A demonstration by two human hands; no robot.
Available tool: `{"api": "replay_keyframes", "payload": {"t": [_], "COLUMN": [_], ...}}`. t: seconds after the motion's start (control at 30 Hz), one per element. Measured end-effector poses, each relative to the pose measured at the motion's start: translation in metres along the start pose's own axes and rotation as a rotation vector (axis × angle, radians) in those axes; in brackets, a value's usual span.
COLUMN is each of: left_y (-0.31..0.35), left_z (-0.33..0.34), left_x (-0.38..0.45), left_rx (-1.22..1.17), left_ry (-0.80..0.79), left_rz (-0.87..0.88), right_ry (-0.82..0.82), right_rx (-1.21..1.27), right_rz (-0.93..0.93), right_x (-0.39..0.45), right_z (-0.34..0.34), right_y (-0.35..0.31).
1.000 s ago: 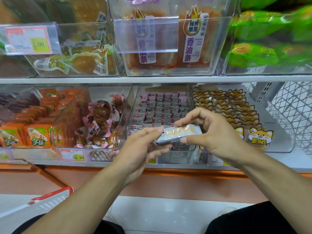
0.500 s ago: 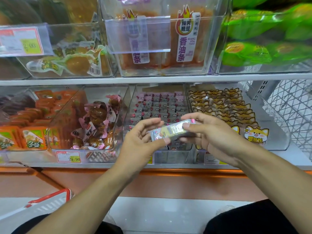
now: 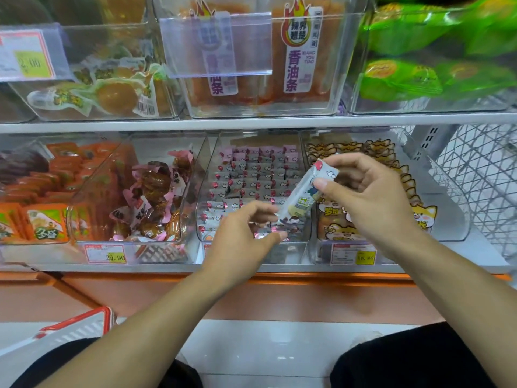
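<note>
Right hand (image 3: 372,203) pinches upper end of tilted snack packet (image 3: 300,197), frame centre. Left hand (image 3: 240,236) fingers curled at lower end; cannot tell if gripping. Clear bin (image 3: 208,191) behind.

The slim silvery snack packet (image 3: 300,196) slants steeply upward.

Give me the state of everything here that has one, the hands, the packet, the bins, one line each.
Snack packet, tilted, held in the air by its upper end.
Right hand, pinches the snack packet's upper end.
Left hand, fingers curled at the snack packet's lower end; contact unclear.
Middle bin, stocked with neat rows of small packets.
Pink-wrapper bin, partly full, loose heap.
</note>
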State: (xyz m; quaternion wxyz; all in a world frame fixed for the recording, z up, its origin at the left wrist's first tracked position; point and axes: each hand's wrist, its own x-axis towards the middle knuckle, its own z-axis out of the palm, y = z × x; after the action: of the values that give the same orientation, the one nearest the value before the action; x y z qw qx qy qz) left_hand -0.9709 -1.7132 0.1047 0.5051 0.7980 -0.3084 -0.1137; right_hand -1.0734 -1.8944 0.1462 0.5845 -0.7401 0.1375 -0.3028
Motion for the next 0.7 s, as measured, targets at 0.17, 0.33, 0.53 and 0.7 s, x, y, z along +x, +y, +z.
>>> {"api": "replay_keyframes", "payload": {"t": [0.17, 0.33, 0.53, 0.7], "left_y": [-0.009, -0.012, -0.016, -0.012], "left_z": [0.005, 0.011, 0.016, 0.013], "left_x": [0.003, 0.010, 0.021, 0.026], "left_rx": [0.489, 0.553, 0.484, 0.455], "left_ry": [-0.049, -0.051, -0.077, -0.117], "left_rz": [0.202, 0.235, 0.136, 0.127], "right_ry": [-0.098, -0.168, -0.343, -0.336], "right_rx": [-0.176, -0.322, -0.664, -0.860], "right_rz": [-0.070, -0.119, -0.126, -0.117], "right_x": [-0.005, -0.007, -0.006, -0.006], "right_z": [-0.006, -0.003, 0.000, 0.007], "right_y": [0.008, 0.010, 0.020, 0.027]}}
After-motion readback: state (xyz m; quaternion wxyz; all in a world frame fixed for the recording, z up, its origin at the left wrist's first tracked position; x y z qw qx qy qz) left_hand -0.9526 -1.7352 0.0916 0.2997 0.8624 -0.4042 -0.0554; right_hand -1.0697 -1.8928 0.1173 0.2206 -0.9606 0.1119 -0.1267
